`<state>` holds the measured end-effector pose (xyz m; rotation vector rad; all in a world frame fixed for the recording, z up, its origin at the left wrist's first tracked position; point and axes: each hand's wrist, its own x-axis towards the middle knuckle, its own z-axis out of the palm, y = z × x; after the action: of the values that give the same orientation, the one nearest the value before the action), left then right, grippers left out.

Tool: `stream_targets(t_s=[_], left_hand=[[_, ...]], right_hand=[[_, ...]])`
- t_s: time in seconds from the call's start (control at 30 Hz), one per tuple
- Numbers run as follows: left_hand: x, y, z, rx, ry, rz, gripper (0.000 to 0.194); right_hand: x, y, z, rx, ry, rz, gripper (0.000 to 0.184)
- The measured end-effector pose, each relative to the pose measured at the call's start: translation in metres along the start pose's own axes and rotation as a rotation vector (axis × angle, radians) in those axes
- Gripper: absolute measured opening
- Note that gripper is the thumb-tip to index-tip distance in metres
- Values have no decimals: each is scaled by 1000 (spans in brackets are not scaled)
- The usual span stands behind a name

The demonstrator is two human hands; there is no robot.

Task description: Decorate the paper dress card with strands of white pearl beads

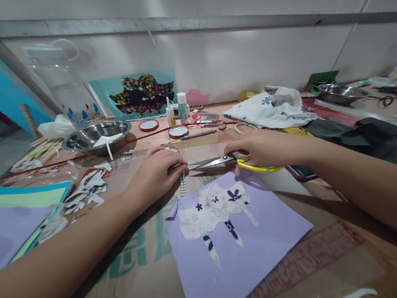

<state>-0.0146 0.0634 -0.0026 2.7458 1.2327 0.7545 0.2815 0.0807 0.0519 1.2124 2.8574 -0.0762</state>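
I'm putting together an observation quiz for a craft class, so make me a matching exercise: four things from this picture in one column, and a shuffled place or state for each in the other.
Column one
1. Scissors
2. Bead strip
3. Purple sheet in front
4. Metal bowl on the left

Column two
A. Bears a white cut-out with dark markings
B. Has a white piece in it
C. At the fingertips of the left hand
D. Held in the right hand

Right pairs: 1-D, 2-C, 3-A, 4-B
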Motion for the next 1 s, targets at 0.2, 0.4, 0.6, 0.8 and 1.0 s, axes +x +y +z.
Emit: stream_targets(t_s=[0.2,0.4,0.6,0.8,1.0], left_hand=[[-1,-4,4,31,-12,66,21],[0,-4,6,37,-10,87,18],[1,-1,2,27,-28,-16,19],[1,1,0,0,-19,-34,21],[0,1,1,-1,-8,-22,21]], right_hand=[[2,1,2,-8,-10,3,29],[2,1,2,-5,-8,-14,27],[3,0,5,58,-43,-1,28],[3,-5,7,67,-27,18,30],[3,-8,9,35,-10,41,27]])
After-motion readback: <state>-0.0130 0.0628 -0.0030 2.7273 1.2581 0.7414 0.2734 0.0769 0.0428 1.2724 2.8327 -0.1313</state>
